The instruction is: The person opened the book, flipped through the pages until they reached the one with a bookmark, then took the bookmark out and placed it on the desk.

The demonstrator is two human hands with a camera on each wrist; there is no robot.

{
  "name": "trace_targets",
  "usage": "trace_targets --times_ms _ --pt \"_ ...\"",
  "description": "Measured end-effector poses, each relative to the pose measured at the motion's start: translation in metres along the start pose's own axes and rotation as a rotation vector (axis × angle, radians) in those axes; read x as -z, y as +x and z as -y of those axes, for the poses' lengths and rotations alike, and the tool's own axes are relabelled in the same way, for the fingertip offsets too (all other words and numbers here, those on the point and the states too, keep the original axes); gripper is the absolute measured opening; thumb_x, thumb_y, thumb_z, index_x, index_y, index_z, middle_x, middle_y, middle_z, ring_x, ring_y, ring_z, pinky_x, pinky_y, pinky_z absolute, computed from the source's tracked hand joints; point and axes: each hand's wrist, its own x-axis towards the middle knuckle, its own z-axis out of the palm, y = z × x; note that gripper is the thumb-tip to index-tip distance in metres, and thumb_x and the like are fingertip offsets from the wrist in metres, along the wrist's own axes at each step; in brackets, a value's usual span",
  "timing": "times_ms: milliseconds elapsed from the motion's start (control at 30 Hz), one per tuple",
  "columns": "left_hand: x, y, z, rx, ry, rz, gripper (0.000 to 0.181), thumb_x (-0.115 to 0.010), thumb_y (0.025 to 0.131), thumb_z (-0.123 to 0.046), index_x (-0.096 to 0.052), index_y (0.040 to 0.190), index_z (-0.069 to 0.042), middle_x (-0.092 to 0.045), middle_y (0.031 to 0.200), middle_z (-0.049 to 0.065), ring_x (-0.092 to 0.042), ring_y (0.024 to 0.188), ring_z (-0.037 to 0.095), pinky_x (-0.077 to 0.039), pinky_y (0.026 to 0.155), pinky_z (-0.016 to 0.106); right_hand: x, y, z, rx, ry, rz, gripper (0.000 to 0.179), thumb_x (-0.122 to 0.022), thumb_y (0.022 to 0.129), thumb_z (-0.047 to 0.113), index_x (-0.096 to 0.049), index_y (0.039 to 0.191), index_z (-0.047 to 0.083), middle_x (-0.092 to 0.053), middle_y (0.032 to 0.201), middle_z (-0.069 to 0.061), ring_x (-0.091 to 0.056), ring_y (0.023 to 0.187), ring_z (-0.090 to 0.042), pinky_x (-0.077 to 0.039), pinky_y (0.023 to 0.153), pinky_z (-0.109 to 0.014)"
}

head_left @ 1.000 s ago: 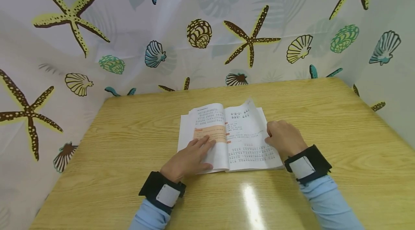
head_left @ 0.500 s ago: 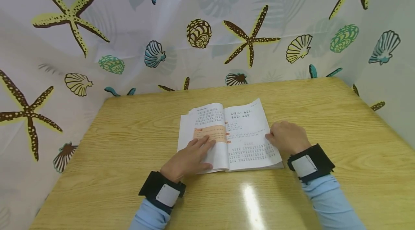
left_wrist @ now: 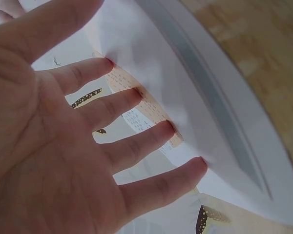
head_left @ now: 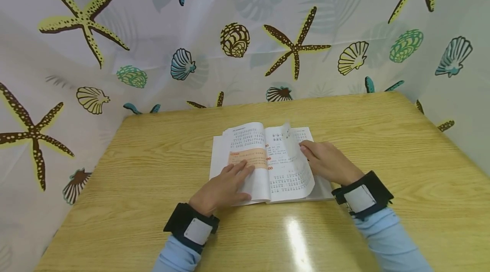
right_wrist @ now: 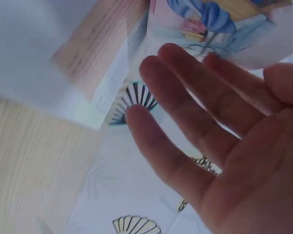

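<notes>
An open book (head_left: 245, 136) with printed text and an orange block on its left page lies on the table. Spread, nearly straight fingers of my left hand (head_left: 223, 189) rest on that left page, and the left wrist view shows their tips against the paper. At the book's right side, my right hand (head_left: 331, 161) has its fingertips at a raised page (head_left: 292, 174), which bends over toward the spine. In the right wrist view the fingers of that hand (right_wrist: 219, 131) are loosely extended beside a page with a coloured picture (right_wrist: 210, 19).
The book is on a light wooden table (head_left: 153, 161) with a bright light reflection near its front. A white cloth (head_left: 153, 29) printed with starfish and shells hangs behind the table and along its sides. Each wrist wears a black band (head_left: 361, 197).
The right hand first drew back slightly with the page lying flatter, then moved left over the book, and the page's outer edge lifted and curled toward the spine. The left hand stayed put.
</notes>
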Motion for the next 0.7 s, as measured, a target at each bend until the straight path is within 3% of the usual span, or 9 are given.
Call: trace_targets --times_ms 100,200,333,533,700 --pt "0.001 0.000 0.000 0.003 -0.006 0.003 0.073 -0.079 0.090 -0.025 -0.045 0.153 -0.012 -0.033 0.162 0.016 -0.031 0.146 0.043 -0.037 0.112 0.057 -0.007 0.001 0.006 0.066 0.087 0.047 0.036 -0.044 0.108 0.007 -0.055 0.137 -0.011 -0.069 0.115 -0.020 -0.064 0.091 -0.023 -0.051 0.073 -0.036" --pt "0.001 0.000 0.000 0.002 -0.016 0.011 0.073 -0.078 0.090 -0.025 -0.044 0.153 -0.011 -0.032 0.162 0.016 -0.030 0.146 0.043 -0.036 0.112 0.057 -0.016 0.002 0.012 0.123 0.097 0.125 0.039 -0.045 0.107 0.008 -0.053 0.142 -0.008 -0.065 0.129 -0.020 -0.064 0.104 -0.025 -0.054 0.086 -0.043" --pt "0.001 -0.001 0.003 -0.038 -0.066 -0.013 0.070 -0.078 0.091 -0.021 -0.046 0.152 -0.008 -0.035 0.161 0.016 -0.031 0.146 0.040 -0.031 0.116 0.054 -0.029 0.003 0.019 0.208 0.054 0.243 0.041 -0.049 0.105 0.010 -0.055 0.145 0.003 -0.057 0.141 -0.020 -0.056 0.128 -0.036 -0.047 0.102 -0.055" --pt "0.000 -0.003 0.004 -0.101 -0.173 -0.090 0.063 -0.079 0.089 -0.014 -0.053 0.146 -0.005 -0.040 0.156 0.021 -0.034 0.145 0.037 -0.028 0.118 0.054 -0.039 0.002 0.027 0.332 -0.059 0.350 0.047 -0.057 0.097 0.005 -0.060 0.143 0.012 -0.047 0.147 -0.030 -0.046 0.132 -0.049 -0.043 0.102 -0.064" --pt "0.000 -0.004 0.004 -0.116 -0.204 -0.094 0.078 -0.079 0.089 -0.015 -0.038 0.155 -0.003 -0.028 0.161 0.023 -0.030 0.146 0.037 -0.029 0.117 0.054 -0.042 0.001 0.028 0.348 -0.120 0.365 0.048 -0.062 0.095 0.007 -0.061 0.142 0.013 -0.047 0.148 -0.029 -0.047 0.130 -0.046 -0.044 0.102 -0.062"
